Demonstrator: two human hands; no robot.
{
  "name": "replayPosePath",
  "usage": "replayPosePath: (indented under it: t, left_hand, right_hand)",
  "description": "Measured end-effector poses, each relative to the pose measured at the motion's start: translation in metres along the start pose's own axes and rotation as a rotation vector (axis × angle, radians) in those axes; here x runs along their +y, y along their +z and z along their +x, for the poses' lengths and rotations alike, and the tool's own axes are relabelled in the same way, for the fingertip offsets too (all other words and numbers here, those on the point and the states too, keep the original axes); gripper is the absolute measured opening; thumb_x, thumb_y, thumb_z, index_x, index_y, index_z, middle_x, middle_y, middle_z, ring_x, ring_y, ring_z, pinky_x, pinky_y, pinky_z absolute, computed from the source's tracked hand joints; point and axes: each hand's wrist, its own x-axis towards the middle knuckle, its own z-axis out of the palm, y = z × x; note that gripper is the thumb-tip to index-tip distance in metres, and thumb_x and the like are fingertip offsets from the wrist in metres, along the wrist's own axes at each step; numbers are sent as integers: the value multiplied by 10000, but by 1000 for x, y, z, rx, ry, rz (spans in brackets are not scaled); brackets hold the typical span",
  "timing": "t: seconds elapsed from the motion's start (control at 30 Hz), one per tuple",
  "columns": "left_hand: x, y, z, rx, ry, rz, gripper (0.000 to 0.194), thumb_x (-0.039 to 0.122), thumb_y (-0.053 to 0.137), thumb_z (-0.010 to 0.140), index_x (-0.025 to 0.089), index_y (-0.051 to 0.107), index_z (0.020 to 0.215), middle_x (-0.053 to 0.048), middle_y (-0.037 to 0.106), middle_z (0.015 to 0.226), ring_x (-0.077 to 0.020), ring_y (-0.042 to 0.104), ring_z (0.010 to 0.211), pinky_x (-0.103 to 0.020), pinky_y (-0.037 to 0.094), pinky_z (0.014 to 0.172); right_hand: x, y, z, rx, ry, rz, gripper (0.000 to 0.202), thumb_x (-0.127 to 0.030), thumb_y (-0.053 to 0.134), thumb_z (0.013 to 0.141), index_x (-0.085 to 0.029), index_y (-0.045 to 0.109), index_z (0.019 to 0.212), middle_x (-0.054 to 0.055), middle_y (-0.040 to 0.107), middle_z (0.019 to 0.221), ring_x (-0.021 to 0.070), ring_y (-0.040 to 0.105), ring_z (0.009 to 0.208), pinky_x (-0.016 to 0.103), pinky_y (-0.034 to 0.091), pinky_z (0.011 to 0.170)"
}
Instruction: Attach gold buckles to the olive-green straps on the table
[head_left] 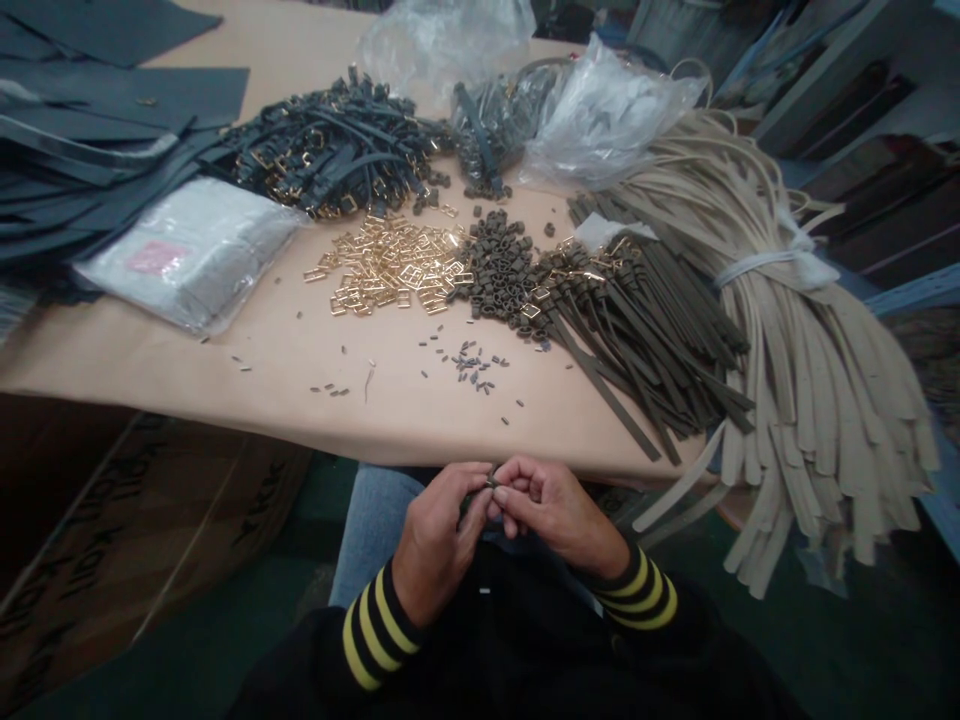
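- Black sleeves with yellow-striped cuffs (381, 630), 2, nearest the camera; blue jeans (373, 525) partly visible beyond.
- Left hand (439, 535), 1: thumb and fingertips pinched on a small dark piece (492, 482), apparently a strap loop.
- Right hand (562, 508), 1: fingers curled, thumb and fingertips meeting the left at the same piece, held above the lap, just off the table (300, 405) edge. Whether its ends are joined, cannot tell.
- Small metal staples (472, 365), scattered loose near the front; by appearance, unused stock.
- Olive-brown strap loops (499, 255), 1 heap, already ring-shaped; seemingly the finished share.
- Gold buckles (397, 262), 1 heap touching the loops; loose, unfitted.
- Olive-brown straps (645, 325), 1 fan, right of the loops; gold buckles at the upper ends, so apparently part-assembled.
- Dark straps (330, 150), 1 pile at the back, with gold buckles; seemingly further along.
- Beige straps (817, 400), 1 tied bundle at far right; no buckles seen, presumably left to fit.
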Motion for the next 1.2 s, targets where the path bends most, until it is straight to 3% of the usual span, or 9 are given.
replayPosePath:
  t: [0.17,0.27,0.4,0.47,0.57,0.73,0.9,1.03,1.2]
  left_hand:
    - [4,-2,4,56,45,30,99,111,463,749,169,523,695,-68,541,766,-167,512,750,-294,446,679]
    - [15,-11,6,-96,-38,-190,112,114,458,752,178,483,663,-46,512,728,-145,504,701,-258,445,637]
    - [17,-20,5,-340,16,-314,115,98,437,749,181,501,703,-64,533,772,-159,522,777,-272,448,698]
    - [10,-21,6,-242,-17,-249,161,89,392,755,178,525,746,-70,533,811,-163,521,809,-287,443,724]
    - [-2,-22,13,24,-281,-163,141,154,397,763,169,535,791,-43,535,748,-143,529,676,-270,457,617]
    - [-7,-18,36,4,-594,-446,249,315,494,715,136,508,887,-1,559,648,-98,497,477,-217,437,436]
    - [-7,-11,50,-1,-556,-440,162,301,500,715,149,500,774,41,487,534,-88,472,431,-204,414,423]
    - [-3,-12,56,-32,-320,-192,101,251,482,740,166,531,715,-6,534,608,-122,516,549,-236,428,533]
    - [-1,-24,92,-381,-313,-248,198,293,418,787,159,538,704,-6,525,550,-122,503,510,-219,415,491]
  right_hand:
    - [0,4,1,13,12,14,241,-372,576,702,-148,485,711,-43,523,526,57,470,410,185,371,422]
    - [3,4,3,98,17,67,246,-372,575,699,-147,477,713,-50,517,501,43,419,368,167,320,375]
    - [3,0,6,190,7,98,241,-354,588,698,-148,471,743,-43,547,516,37,390,357,162,295,363]
    - [2,-1,7,140,9,131,242,-353,592,702,-146,476,751,-35,561,528,42,413,372,166,313,377]
    - [0,-2,9,120,5,169,244,-356,596,706,-142,482,729,0,604,612,40,433,391,169,329,389]
    - [0,-1,14,75,22,208,269,-376,607,699,-145,475,742,1,609,612,42,431,382,171,324,382]
    - [-5,-2,20,51,16,161,300,-417,581,714,-144,459,732,8,600,621,41,427,386,172,320,391]
    - [-13,-7,26,52,-10,29,365,-503,500,743,-146,445,691,-23,524,537,30,362,358,165,256,370]
    - [-23,-20,34,120,-49,-22,392,-542,457,748,-158,411,680,-48,463,504,19,304,340,160,206,352]
